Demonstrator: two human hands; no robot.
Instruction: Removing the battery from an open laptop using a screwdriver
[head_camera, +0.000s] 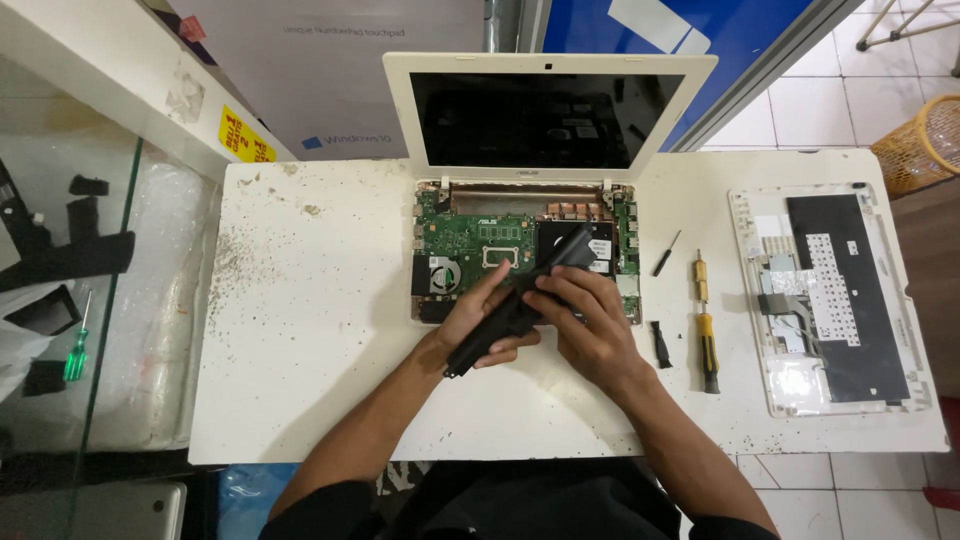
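Battery (520, 300): I am holding it over the laptop (527, 240), at the near edge of its board; its long axis is running from near-left to far-right, the far end pointing at the screen.
Left hand (482, 322): I am curling it around the battery's near half.
Right hand (592, 325): I am gripping the battery's middle, fingers bent over it.
Hidden: my fingers are covering the battery's middle.
Screwdriver (707, 335): it is lying right of the laptop.

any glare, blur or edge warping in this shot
Head view: sharp overall, hands unblurred; faint reflections on the dark laptop screen; soft shadows under the arms on the white table; table edges bow slightly, a wide-lens distortion.
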